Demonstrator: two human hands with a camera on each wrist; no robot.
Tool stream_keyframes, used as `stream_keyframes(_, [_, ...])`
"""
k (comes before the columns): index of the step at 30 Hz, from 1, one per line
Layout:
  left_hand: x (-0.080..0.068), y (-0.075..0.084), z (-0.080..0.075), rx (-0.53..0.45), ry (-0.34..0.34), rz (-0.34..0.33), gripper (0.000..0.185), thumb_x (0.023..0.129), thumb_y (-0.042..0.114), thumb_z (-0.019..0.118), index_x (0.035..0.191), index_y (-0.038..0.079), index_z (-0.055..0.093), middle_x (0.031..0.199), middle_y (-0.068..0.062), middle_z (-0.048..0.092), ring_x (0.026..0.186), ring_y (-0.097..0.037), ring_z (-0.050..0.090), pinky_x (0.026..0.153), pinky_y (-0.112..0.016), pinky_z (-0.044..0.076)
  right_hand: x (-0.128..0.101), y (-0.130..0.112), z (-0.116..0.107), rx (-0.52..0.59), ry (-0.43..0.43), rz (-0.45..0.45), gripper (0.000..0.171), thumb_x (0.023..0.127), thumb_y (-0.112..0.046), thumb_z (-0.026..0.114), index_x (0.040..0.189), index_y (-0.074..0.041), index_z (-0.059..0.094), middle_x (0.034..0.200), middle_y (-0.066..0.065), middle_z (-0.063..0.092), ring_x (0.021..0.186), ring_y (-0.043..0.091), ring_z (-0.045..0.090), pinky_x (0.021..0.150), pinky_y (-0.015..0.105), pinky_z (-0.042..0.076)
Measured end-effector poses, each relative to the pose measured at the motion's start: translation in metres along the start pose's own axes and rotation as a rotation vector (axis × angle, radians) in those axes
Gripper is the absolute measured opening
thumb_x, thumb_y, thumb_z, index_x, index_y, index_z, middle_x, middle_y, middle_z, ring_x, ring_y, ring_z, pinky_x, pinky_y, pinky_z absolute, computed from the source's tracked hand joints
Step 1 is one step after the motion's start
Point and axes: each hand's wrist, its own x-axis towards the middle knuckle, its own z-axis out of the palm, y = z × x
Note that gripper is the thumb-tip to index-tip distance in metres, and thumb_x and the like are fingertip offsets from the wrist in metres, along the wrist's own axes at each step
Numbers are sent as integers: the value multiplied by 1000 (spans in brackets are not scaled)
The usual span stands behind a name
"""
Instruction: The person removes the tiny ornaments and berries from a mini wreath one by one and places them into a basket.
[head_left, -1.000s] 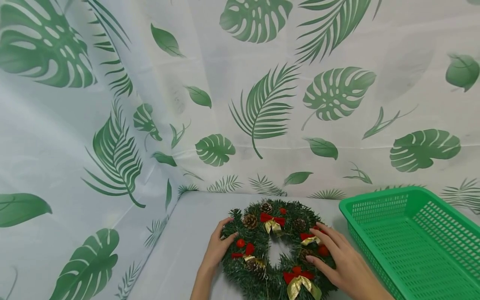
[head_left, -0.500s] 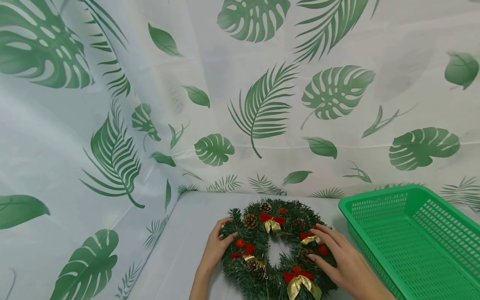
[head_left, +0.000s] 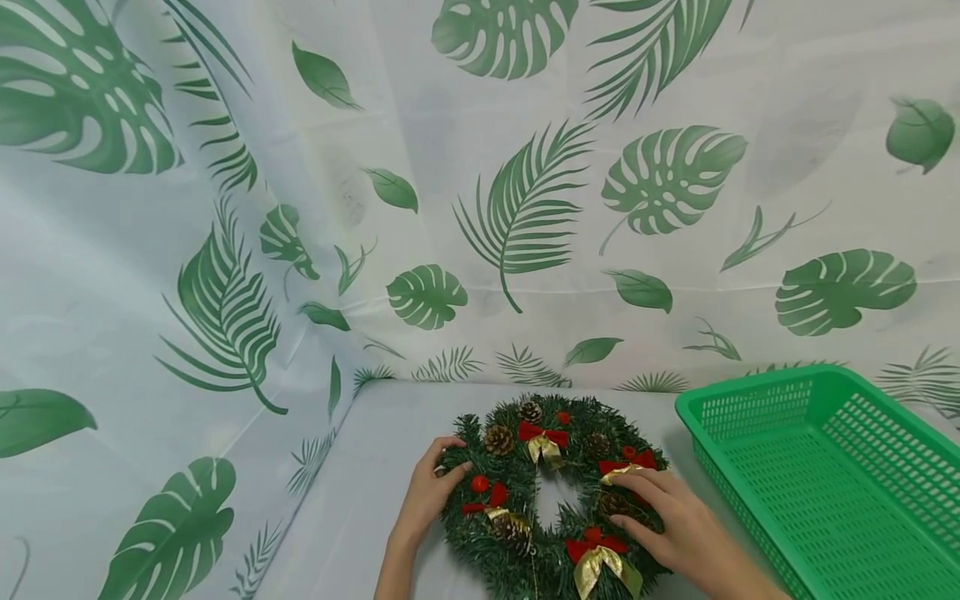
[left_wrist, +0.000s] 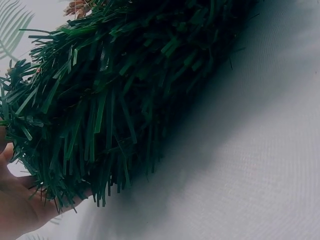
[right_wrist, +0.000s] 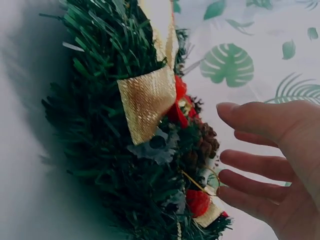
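A green tinsel wreath [head_left: 487,546] lies on the white-covered table, trimmed with pinecones, red berries and red-and-gold bows. My left hand [head_left: 429,492] grips its left edge, thumb on top and fingers round the outside. In the left wrist view, bristles partly hide the left hand's fingers [left_wrist: 82,195]. Over the wreath's right side is my right hand [head_left: 678,521], by a red-and-gold bow [head_left: 630,463] and a pinecone [head_left: 613,502]. The right wrist view has the right hand [right_wrist: 287,160] with fingers spread and extended beside a gold ribbon [right_wrist: 145,102] and a red berry [right_wrist: 198,202].
A green plastic basket [head_left: 723,462] with perforated sides stands right of the wreath, close to my right forearm. Leaf-printed white sheeting [head_left: 345,275] hangs behind and to the left of the table [head_left: 352,483].
My right hand has shifted slightly toward me, and its fingers have come off the right-hand bow, which shows more fully. The left hand and the wreath stay nearly in place.
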Motion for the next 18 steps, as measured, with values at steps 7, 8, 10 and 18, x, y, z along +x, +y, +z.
stream_keyframes(7, [2, 0, 0, 14, 4, -9, 30, 98, 25, 71, 126, 16, 62, 159, -19, 44, 146, -55, 33, 108, -67, 40, -1, 3, 7, 11, -86, 6, 54, 65, -15, 95, 115, -13, 73, 107, 0, 69, 91, 19, 68, 68, 32, 56])
stream_keyframes(8, [2, 0, 1, 20, 5, -17, 31, 98, 25, 71, 126, 16, 62, 159, -19, 44, 146, -56, 33, 107, -67, 40, -2, 3, 8, 17, -108, 12, 52, 67, -15, 94, 115, -13, 73, 107, 1, 69, 90, 19, 67, 67, 31, 56])
stream_keyframes(10, [2, 1, 2, 27, 7, -33, 32, 97, 24, 72, 126, 16, 61, 158, -20, 44, 145, -56, 34, 106, -67, 41, -3, 4, 9, 40, -144, 14, 50, 70, -15, 93, 115, -11, 72, 107, 3, 68, 90, 18, 67, 66, 29, 55])
stream_keyframes(18, [2, 2, 2, 10, 14, -22, 33, 96, 24, 73, 126, 15, 62, 154, -18, 49, 146, -52, 35, 106, -64, 42, -4, 4, 12, 99, -223, 31, 43, 75, -12, 90, 115, -9, 72, 107, 4, 67, 90, 21, 67, 66, 29, 55])
